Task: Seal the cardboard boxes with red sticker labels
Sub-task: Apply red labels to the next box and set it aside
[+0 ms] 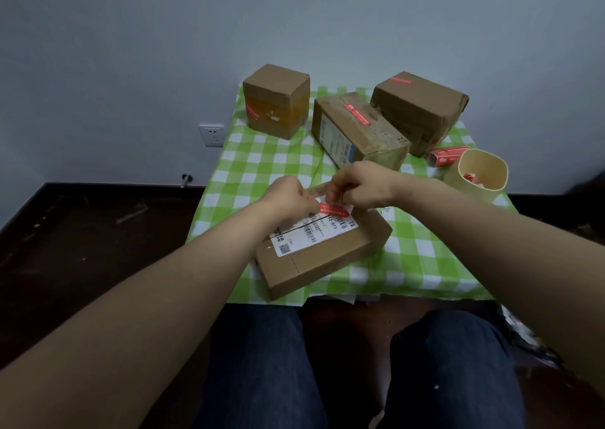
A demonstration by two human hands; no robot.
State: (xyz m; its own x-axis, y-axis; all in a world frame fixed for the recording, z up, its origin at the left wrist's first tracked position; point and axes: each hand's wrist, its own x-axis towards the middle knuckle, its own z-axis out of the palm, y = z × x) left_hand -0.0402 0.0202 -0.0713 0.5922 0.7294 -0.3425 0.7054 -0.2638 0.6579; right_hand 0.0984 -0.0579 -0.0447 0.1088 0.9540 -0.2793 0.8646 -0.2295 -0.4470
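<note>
A flat cardboard box (330,255) with a white shipping label lies at the near edge of the table. Just above its far end, a red sticker label (333,210) on white backing is pinched between both hands. My left hand (289,197) grips its left end and my right hand (360,183) grips its right end. Three other boxes stand at the back: a cube box (278,101) at left, a long box (357,130) in the middle and a tilted box (422,111) at right. Each carries a red sticker.
A green-checked cloth (252,163) covers the small table. At the right stand a beige cup (478,173) with paper scraps and a red sticker roll (445,155). My knees sit below the table's near edge. A wall socket (212,135) is at left.
</note>
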